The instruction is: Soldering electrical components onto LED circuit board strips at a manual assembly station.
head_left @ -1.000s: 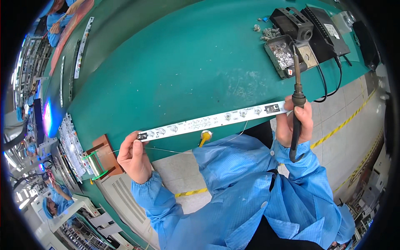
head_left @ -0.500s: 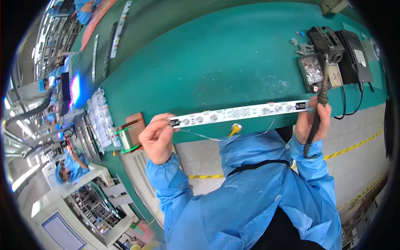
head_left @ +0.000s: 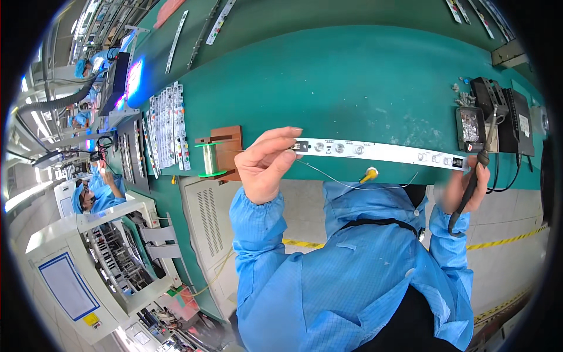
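Observation:
A long, narrow white circuit board strip [head_left: 390, 152] with round components and a black part at each end spans between my hands, above the near edge of the green table. My left hand [head_left: 269, 166] pinches its left end between thumb and fingers. A thin silvery wire [head_left: 328, 178] also comes from those fingers and curves rightward below the strip. My right hand [head_left: 463, 186] is closed around a soldering iron [head_left: 470, 191], whose shaft points away toward its stand. That hand is also at the strip's right end; how the fingers grip the strip is blurred.
A wire spool with green flanges [head_left: 210, 159] stands by a brown block [head_left: 230, 151] at the left. Beyond it lie several strips [head_left: 168, 126]. At right are a tray of scraps [head_left: 471, 128] and a black box [head_left: 516, 123]. A co-worker [head_left: 97, 190] is far left.
The view has shifted, so the table items sit elsewhere in the picture. The strip now slopes down to the right, where before it rose. Both hands keep their hold.

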### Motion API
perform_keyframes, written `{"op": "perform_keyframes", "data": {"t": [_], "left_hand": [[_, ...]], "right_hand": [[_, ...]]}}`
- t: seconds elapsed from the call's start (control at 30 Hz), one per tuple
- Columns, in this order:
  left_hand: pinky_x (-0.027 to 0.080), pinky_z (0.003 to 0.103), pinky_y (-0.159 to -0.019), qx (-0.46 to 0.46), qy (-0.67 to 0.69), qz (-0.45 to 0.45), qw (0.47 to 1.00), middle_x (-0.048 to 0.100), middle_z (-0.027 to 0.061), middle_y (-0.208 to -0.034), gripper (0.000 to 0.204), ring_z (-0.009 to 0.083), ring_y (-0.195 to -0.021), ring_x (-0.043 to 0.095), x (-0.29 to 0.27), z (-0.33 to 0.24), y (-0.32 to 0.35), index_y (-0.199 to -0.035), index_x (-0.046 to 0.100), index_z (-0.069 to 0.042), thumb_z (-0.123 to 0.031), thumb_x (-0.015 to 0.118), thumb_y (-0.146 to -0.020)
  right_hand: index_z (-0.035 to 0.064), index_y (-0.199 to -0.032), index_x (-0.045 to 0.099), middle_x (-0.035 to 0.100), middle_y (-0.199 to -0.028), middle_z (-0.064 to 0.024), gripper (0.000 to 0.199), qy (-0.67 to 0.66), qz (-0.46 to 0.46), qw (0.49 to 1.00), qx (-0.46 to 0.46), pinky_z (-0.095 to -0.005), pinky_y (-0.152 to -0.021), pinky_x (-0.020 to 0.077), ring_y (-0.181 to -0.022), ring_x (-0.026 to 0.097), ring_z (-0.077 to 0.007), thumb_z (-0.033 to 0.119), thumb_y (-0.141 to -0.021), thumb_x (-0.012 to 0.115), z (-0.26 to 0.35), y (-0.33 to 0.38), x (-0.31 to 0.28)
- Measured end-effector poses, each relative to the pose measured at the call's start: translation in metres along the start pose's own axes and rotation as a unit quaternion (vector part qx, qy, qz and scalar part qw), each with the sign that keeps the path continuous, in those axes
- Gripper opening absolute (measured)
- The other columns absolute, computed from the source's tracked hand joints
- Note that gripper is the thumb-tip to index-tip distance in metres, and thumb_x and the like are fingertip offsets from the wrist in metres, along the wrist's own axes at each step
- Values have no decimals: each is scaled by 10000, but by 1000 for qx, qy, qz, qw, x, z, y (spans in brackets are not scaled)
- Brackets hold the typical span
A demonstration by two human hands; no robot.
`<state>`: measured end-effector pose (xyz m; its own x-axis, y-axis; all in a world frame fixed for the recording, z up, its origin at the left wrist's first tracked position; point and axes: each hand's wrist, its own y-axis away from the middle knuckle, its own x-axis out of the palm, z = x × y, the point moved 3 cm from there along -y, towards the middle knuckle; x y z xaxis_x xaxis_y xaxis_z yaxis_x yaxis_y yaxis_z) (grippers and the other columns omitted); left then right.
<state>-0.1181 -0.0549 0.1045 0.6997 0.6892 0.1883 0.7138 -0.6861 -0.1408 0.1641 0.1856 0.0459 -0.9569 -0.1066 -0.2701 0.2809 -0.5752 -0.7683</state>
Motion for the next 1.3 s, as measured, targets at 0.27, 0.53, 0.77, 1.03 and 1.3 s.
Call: {"op": "perform_keyframes", "data": {"t": [0.27, 0.53, 0.77, 1.03, 1.3], "left_hand": [[431, 236, -404, -169, -82, -32, 982, 633, 92, -655, 194, 118, -474, 562, -27, 40, -30, -880, 646, 42, -135, 584, -929], [468, 242, -456, -130, 77, -186, 971, 635, 116, -706, 212, 139, -530, 580, -76, 78, -149, -919, 581, 23, -188, 583, -934], [550, 335, -624, -216, 130, -147, 956, 600, 249, -1076, 320, 263, -756, 641, -48, 118, -215, -1201, 417, 86, -86, 462, -935], [413, 219, -530, -23, -195, -56, 979, 615, 33, -752, 209, 79, -625, 510, 35, 154, -168, -1031, 671, -3, -74, 550, -876], [433, 232, -645, 95, -258, -43, 960, 623, 26, -823, 187, 108, -721, 535, 57, 131, -152, -957, 680, 23, -19, 516, -877]], "right_hand": [[-1, -1287, 451, 563, -1223, -182, 511, -82, 31, 971, 224, -334, -876, 467, -1006, 566, -199, -84, -809, 611, 3, 7, 18], [-6, -1232, 490, 582, -1135, -154, 512, -86, 75, 971, 208, -291, -779, 473, -811, 552, -147, -80, -746, 634, 12, 6, 15], [-1, -1168, 524, 582, -1074, -143, 466, -43, 87, 977, 191, -293, -730, 475, -777, 561, -167, -73, -726, 653, 17, 17, 8], [28, -1120, 587, 598, -1006, -182, 434, 87, 78, 991, 60, -406, -769, 482, -884, 590, -354, 30, -709, 726, 12, 26, 3], [66, -1155, 580, 582, -1030, -152, 439, 106, 42, 992, 62, -398, -790, 459, -914, 577, -320, 85, -734, 703, 16, 35, -2]]}}
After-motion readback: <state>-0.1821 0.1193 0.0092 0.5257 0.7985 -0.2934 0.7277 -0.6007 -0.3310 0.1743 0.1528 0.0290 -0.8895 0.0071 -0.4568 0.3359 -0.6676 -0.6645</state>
